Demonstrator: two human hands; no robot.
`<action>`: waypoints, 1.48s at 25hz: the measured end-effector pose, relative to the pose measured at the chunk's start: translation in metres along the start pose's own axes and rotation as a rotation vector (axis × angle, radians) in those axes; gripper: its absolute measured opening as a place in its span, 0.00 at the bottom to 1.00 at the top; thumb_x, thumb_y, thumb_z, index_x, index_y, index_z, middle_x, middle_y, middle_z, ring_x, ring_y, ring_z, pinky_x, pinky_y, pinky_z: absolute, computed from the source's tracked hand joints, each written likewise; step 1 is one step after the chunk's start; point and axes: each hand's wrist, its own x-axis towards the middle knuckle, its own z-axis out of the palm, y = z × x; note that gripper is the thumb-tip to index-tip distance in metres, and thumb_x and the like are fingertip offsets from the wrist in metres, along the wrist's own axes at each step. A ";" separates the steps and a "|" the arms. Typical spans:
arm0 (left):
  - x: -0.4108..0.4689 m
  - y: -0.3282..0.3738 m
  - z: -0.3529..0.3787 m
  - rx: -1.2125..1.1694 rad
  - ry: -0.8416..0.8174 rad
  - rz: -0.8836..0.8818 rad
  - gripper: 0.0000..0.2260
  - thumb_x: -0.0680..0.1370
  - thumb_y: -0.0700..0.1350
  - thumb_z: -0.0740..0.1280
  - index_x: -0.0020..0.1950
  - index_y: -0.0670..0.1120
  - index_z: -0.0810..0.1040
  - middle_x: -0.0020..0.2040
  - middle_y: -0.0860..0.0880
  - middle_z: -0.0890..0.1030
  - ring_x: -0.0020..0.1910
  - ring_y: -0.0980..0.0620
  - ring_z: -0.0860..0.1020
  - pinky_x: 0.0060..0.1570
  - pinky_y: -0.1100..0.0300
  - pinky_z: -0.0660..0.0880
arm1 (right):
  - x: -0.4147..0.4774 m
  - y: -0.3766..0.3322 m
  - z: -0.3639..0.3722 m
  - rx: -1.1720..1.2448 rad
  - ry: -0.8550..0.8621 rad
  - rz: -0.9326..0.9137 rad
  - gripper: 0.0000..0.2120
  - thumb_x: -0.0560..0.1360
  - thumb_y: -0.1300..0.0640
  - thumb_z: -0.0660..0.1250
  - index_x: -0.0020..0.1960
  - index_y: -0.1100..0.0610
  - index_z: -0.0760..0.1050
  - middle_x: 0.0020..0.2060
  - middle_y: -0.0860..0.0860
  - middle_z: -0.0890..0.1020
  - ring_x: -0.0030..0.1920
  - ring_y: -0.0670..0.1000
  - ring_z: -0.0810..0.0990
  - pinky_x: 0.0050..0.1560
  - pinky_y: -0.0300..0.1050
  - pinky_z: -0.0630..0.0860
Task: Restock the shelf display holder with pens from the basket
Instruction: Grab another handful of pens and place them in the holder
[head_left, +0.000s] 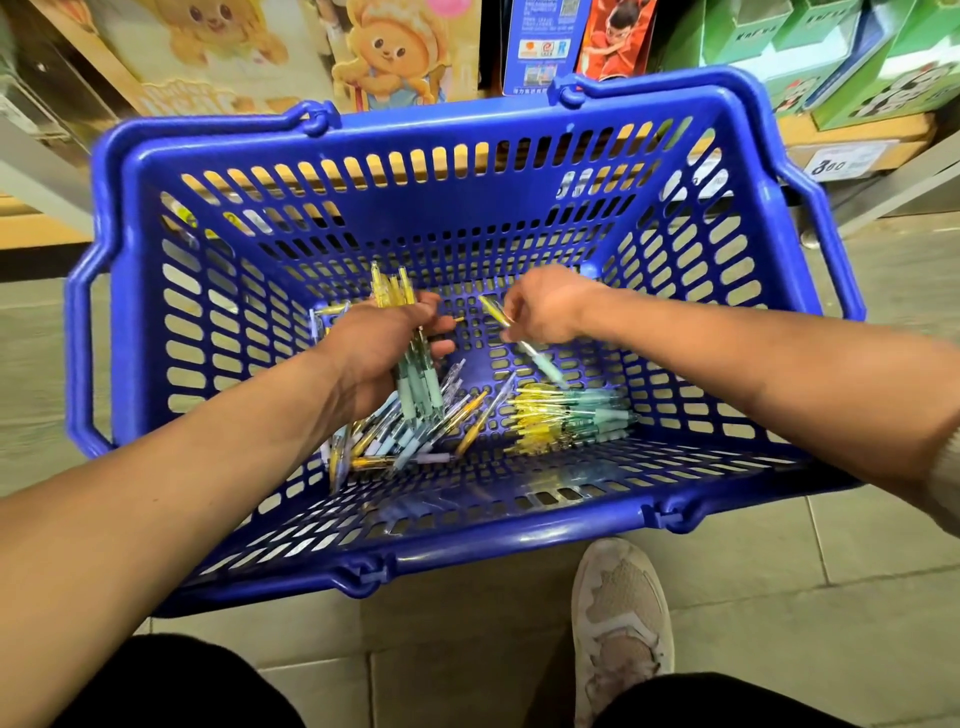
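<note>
A blue plastic basket (467, 540) stands on the floor below me. Loose pens (415, 436) with yellow, teal and lilac parts lie on its bottom, and a tidier pile of yellow-and-teal pens (566, 418) lies to the right. My left hand (379, 348) grips a bunch of several pens (418, 382), yellow ends up and teal grips down. My right hand (545, 309) pinches a single pen (524, 345) that slants down to the right. The display holder is not in view.
Shelves behind the basket carry cartoon-printed boxes (384, 52) at the left and green boxes (841, 57) at the right, with a price label (844, 163) on the shelf edge. My white shoe (621, 618) stands on the tiled floor right in front of the basket.
</note>
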 end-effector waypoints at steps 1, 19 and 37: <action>0.001 -0.001 0.000 -0.007 0.001 -0.004 0.10 0.83 0.43 0.65 0.62 0.41 0.80 0.55 0.42 0.86 0.49 0.45 0.85 0.46 0.53 0.84 | -0.003 -0.009 -0.007 0.206 -0.019 -0.056 0.09 0.77 0.45 0.71 0.47 0.50 0.82 0.40 0.47 0.85 0.41 0.45 0.84 0.43 0.39 0.80; -0.005 0.007 0.000 0.058 0.031 -0.011 0.16 0.83 0.45 0.65 0.69 0.40 0.73 0.46 0.46 0.85 0.38 0.51 0.83 0.30 0.59 0.79 | -0.014 -0.004 0.027 -0.377 -0.202 -0.070 0.08 0.83 0.59 0.62 0.58 0.58 0.77 0.45 0.50 0.78 0.49 0.51 0.80 0.50 0.41 0.79; -0.012 0.007 0.005 0.027 -0.009 0.004 0.11 0.83 0.46 0.65 0.61 0.41 0.79 0.47 0.45 0.86 0.42 0.50 0.84 0.42 0.55 0.82 | -0.013 -0.034 -0.031 0.597 -0.068 -0.187 0.04 0.78 0.55 0.71 0.51 0.55 0.82 0.41 0.49 0.88 0.43 0.47 0.87 0.45 0.40 0.83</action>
